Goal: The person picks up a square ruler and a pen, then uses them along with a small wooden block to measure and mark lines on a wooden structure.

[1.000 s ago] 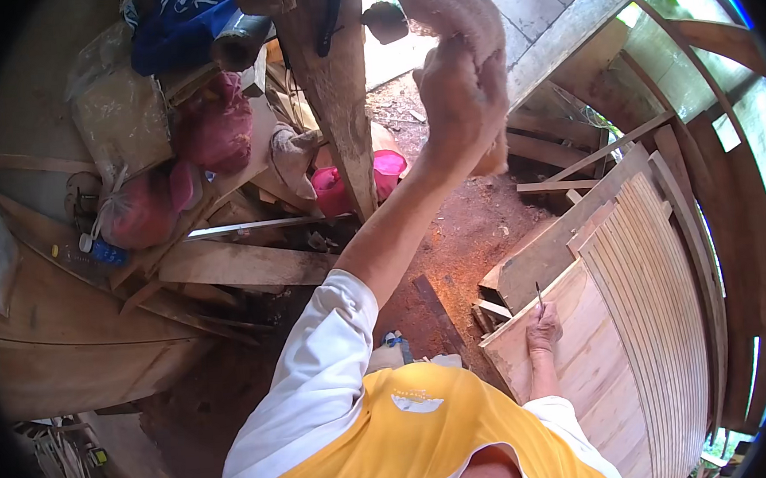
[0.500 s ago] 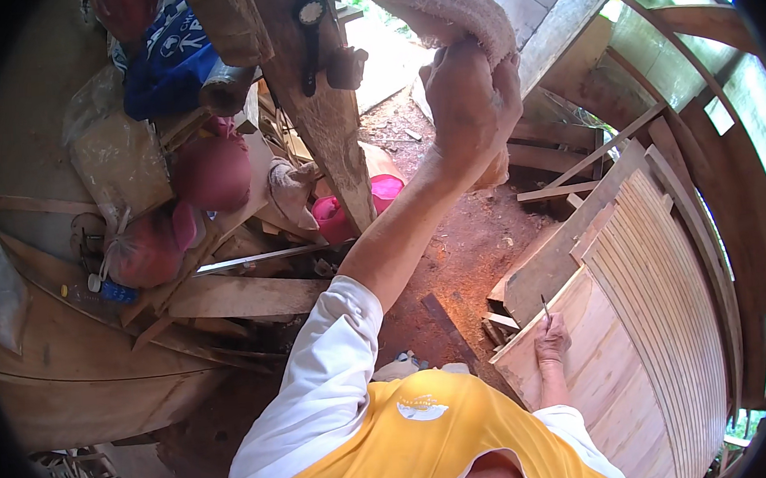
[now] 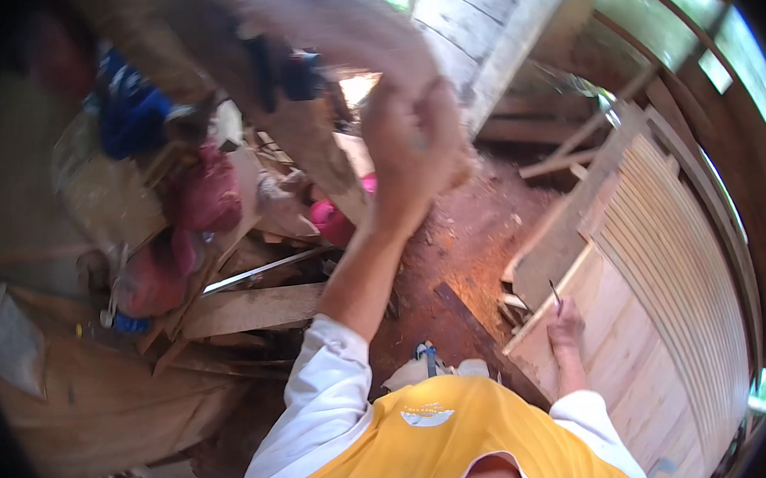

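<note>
My left hand is raised in the middle of the view, its fingers closed round a pale, rough cloth. Motion blurs both, and the cloth stretches up and left out of the fist. Over at the right, my right hand is near the left edge of a light wooden panel. Between its fingers a thin, dark, pencil-like stick points upward. Whether that hand touches the panel I cannot tell.
Wooden planks and bagged red items crowd the left, beside a blue bag. A thick wooden post leans near my left arm. Grooved boarding covers the panel's right part. Reddish ground lies between.
My left hand has moved left and slightly down with the cloth, now blurred. The view has shifted a little. My right hand keeps its place by the panel with the stick.
</note>
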`<action>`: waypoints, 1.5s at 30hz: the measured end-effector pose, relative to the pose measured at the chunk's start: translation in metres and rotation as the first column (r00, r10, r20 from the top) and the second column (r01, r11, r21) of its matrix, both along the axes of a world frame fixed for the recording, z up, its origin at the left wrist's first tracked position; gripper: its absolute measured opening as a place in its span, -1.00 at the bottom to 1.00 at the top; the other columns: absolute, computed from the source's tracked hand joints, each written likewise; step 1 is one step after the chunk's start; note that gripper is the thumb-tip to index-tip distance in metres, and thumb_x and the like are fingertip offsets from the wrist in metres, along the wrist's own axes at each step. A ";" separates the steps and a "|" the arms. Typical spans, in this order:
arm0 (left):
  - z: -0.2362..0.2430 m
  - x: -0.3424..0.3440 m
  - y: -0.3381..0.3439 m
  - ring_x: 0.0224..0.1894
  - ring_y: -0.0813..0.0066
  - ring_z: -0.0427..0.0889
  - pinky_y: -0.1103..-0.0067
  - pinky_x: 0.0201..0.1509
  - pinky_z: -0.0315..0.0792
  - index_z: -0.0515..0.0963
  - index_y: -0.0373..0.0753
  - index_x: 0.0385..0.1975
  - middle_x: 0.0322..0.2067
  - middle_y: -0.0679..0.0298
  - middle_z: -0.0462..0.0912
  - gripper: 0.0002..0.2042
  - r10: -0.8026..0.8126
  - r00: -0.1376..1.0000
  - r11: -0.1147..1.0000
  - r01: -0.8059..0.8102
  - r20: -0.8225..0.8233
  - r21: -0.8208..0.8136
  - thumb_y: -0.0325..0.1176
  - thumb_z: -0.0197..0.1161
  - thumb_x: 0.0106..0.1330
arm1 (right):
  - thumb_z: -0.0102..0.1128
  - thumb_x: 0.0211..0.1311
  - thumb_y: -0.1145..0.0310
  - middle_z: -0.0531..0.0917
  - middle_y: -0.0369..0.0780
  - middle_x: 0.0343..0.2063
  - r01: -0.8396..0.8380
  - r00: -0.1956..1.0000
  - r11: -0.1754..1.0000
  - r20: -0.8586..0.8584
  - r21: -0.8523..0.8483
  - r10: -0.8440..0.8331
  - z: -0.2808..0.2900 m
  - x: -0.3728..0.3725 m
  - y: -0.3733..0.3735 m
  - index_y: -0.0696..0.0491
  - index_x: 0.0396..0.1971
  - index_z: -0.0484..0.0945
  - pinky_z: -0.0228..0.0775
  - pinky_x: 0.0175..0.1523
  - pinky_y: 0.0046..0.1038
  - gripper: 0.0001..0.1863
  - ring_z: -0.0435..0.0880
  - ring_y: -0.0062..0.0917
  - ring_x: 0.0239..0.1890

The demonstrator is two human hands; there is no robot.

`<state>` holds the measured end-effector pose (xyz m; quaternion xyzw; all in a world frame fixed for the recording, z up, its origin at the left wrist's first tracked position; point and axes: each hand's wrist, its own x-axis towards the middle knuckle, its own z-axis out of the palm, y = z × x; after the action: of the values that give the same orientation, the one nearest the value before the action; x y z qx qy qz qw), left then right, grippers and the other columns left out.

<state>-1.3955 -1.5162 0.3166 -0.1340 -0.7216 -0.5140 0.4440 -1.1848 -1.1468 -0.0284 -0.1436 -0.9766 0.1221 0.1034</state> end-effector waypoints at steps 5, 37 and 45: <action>-0.079 0.007 -0.067 -0.16 0.39 0.63 0.47 -0.05 0.51 0.54 -0.43 -0.07 -0.14 0.07 0.71 -0.56 0.311 0.878 0.944 -0.331 0.365 -0.006 -0.20 0.50 0.27 | 0.05 0.24 0.37 0.63 0.04 -0.31 0.026 0.999 0.979 0.045 -0.204 -0.017 0.008 -0.002 -0.007 0.05 -0.28 0.51 0.49 -0.16 -0.01 -0.88 0.63 0.06 -0.22; -0.324 0.542 0.619 0.02 -0.02 0.60 0.25 0.11 0.47 0.57 -0.29 0.08 -0.04 -0.03 0.64 -0.61 -0.726 0.155 -0.116 0.933 0.670 -0.341 -0.21 0.35 0.35 | 0.19 0.38 0.24 0.63 -0.05 -0.48 0.642 0.396 0.341 -0.084 -0.686 -0.914 0.043 0.559 0.133 0.04 -0.28 0.50 0.51 -0.27 -0.20 -0.82 0.69 -0.11 -0.38; -0.341 0.646 0.711 0.48 -0.16 0.11 -0.04 0.51 -0.04 0.25 -0.27 0.42 0.41 -0.12 0.20 -0.29 -0.757 0.265 -0.281 0.694 0.597 -0.663 0.12 0.10 0.43 | 0.00 0.55 0.15 0.53 -0.16 -0.55 0.718 -0.137 -0.076 -0.034 -0.692 -0.990 -0.034 0.627 0.039 0.12 -0.30 0.53 0.43 -0.27 -0.36 -0.66 0.50 -0.45 -0.50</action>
<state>-0.7498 -0.8051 -0.0241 -0.7651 -0.6064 -0.1952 -0.0934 -0.5575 -1.1078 -0.0625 -0.7558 -0.4412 0.2727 0.3998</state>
